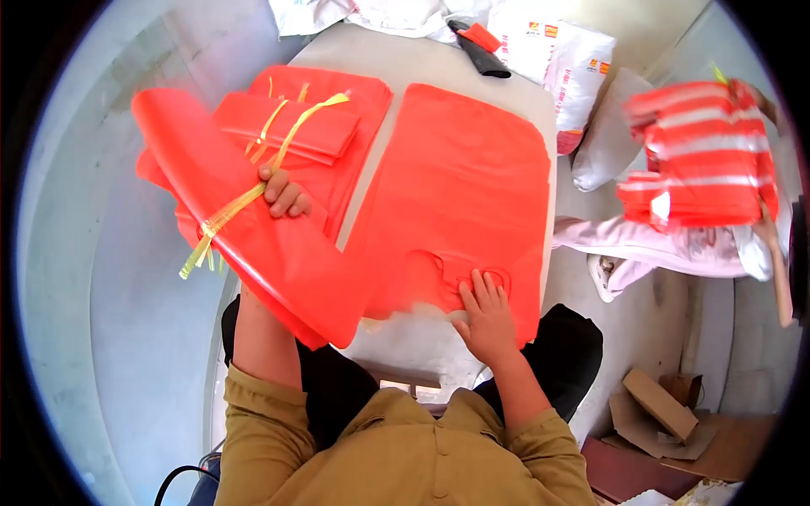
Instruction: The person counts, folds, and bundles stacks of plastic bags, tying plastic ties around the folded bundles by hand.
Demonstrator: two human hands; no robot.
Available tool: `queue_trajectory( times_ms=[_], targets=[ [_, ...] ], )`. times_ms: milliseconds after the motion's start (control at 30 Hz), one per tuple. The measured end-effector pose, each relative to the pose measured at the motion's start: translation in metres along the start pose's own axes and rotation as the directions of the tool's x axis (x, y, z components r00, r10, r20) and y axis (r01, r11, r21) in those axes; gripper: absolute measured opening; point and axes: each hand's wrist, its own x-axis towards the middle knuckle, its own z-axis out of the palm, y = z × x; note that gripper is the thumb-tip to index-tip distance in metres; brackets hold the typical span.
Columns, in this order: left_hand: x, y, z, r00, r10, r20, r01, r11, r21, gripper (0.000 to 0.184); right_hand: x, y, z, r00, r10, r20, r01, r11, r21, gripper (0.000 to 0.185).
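Note:
My left hand [287, 196] grips a folded bundle of red plastic bags [198, 181], with its fingers curled over the edge. A yellow plastic strip [221, 221] ties this bundle round its middle. My right hand [488, 319] lies with fingers spread on the lower edge of a flat stack of red plastic bags [472, 177], near a cut-out handle shape. Behind the held bundle, more red bags [367, 97] are piled on the table, and a smaller folded bundle [325, 135] with yellow strips rests on top of them.
The pale table [371, 49] stands before my knees. White printed sacks [557, 63] and a black item with a red piece [483, 52] are at its far side. At right, another person holds strapped red bags [704, 156]. Cardboard pieces [662, 413] lie lower right.

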Motion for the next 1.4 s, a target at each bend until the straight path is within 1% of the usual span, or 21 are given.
queue_trajectory(
  times_ms=[67, 200, 333, 367, 467, 533, 633, 733, 833, 900, 967, 1033, 1067, 1133, 1167, 1200, 1233, 1300, 1333, 1367, 1400],
  targets=[
    [-0.007, 0.005, -0.008, 1.000, -0.002, 0.002, 0.002, 1.000, -0.012, 0.025, 0.001, -0.004, -0.002, 0.997, 0.042, 0.062, -0.040, 0.999, -0.030, 0.075],
    [-0.020, 0.006, -0.008, 1.000, 0.010, -0.021, -0.010, 1.000, 0.012, 0.028, 0.000, -0.001, 0.001, 0.999, 0.036, 0.027, -0.034, 0.998, -0.059, 0.074],
    [-0.029, 0.019, -0.032, 0.998, 0.037, 0.052, -0.038, 0.999, 0.023, 0.033, 0.002, 0.001, 0.004, 1.000, 0.006, -0.026, -0.008, 0.998, -0.068, 0.072],
    [-0.033, 0.022, -0.036, 0.998, 0.051, 0.039, -0.053, 0.998, 0.034, 0.033, 0.002, 0.001, 0.005, 0.999, -0.001, -0.039, -0.001, 0.998, -0.070, 0.071],
    [-0.043, 0.027, -0.038, 0.995, 0.098, -0.025, -0.097, 0.994, 0.053, 0.034, -0.001, 0.002, 0.008, 0.995, -0.016, -0.099, 0.017, 1.000, 0.012, 0.066],
    [-0.050, 0.026, -0.046, 0.986, 0.135, -0.097, -0.132, 0.990, 0.042, 0.035, -0.005, 0.003, 0.014, 0.992, -0.015, -0.123, 0.017, 1.000, 0.012, 0.060],
    [-0.041, 0.031, -0.046, 0.997, 0.052, 0.059, -0.052, 0.999, 0.008, 0.037, -0.008, 0.005, 0.026, 0.988, -0.005, -0.156, 0.011, 0.999, 0.037, 0.057],
    [-0.037, 0.030, -0.037, 0.997, 0.062, 0.044, -0.064, 0.997, 0.041, 0.038, -0.009, 0.007, 0.036, 0.984, 0.015, -0.175, 0.000, 0.996, 0.089, 0.055],
    [-0.035, 0.031, -0.035, 0.999, 0.032, 0.033, -0.033, 0.999, 0.033, 0.039, -0.014, 0.008, 0.044, 0.984, 0.049, -0.171, -0.020, 0.985, 0.170, 0.054],
    [-0.036, 0.029, -0.032, 0.999, 0.050, 0.017, -0.051, 0.998, 0.042, 0.038, -0.019, 0.009, 0.049, 0.984, 0.075, -0.159, -0.035, 0.970, 0.241, 0.053],
    [-0.037, 0.025, -0.029, 0.999, 0.052, -0.009, -0.052, 0.998, 0.038, 0.037, -0.023, 0.006, 0.057, 0.985, 0.116, -0.128, -0.068, 0.941, 0.332, 0.052],
    [-0.036, 0.018, -0.022, 0.998, 0.038, -0.046, -0.037, 0.999, 0.021, 0.036, -0.027, -0.003, 0.054, 0.990, 0.122, -0.077, -0.082, 0.916, 0.392, 0.052],
    [-0.036, 0.014, -0.021, 0.997, 0.019, -0.070, -0.018, 1.000, 0.014, 0.036, -0.031, -0.011, 0.052, 0.998, 0.055, -0.042, -0.038, 0.943, 0.330, 0.051],
    [-0.036, 0.005, -0.023, 0.992, -0.022, -0.122, 0.022, 1.000, -0.006, 0.035, -0.036, -0.043, 0.019, 0.987, -0.160, 0.013, 0.156, 0.976, 0.154, 0.048],
    [-0.035, -0.002, -0.029, 0.993, -0.050, -0.107, 0.047, 0.998, -0.033, 0.033, -0.037, -0.054, -0.002, 0.922, -0.381, -0.074, 0.388, 0.904, 0.181, 0.045],
    [-0.035, -0.010, -0.038, 0.992, -0.077, -0.095, 0.072, 0.996, -0.061, 0.032, -0.036, -0.062, -0.024, 0.802, -0.575, -0.165, 0.598, 0.779, 0.190, 0.041],
    [-0.035, -0.019, -0.042, 0.991, -0.107, -0.083, 0.099, 0.991, -0.089, 0.030, -0.035, -0.063, -0.045, 0.704, -0.651, -0.284, 0.698, 0.708, 0.110, 0.033],
    [-0.041, -0.038, -0.021, 0.940, -0.028, -0.339, 0.039, 0.999, 0.028, 0.027, -0.036, -0.045, -0.057, 0.681, -0.532, -0.503, 0.592, 0.805, -0.050, 0.031],
    [-0.041, -0.047, -0.011, 0.892, 0.019, -0.452, 0.024, 0.996, 0.090, 0.025, -0.033, -0.035, -0.083, 0.994, -0.011, -0.106, 0.033, 0.979, 0.203, 0.035],
    [-0.038, -0.051, -0.008, 0.811, 0.025, -0.585, 0.086, 0.983, 0.161, 0.025, -0.029, -0.009, -0.088, 0.960, 0.018, -0.281, -0.007, 0.999, 0.040, 0.042],
    [-0.035, -0.054, -0.005, 0.712, 0.044, -0.701, 0.160, 0.962, 0.222, 0.025, -0.024, 0.017, -0.094, 0.894, 0.047, -0.446, -0.102, 0.990, -0.101, 0.050]
  ],
)
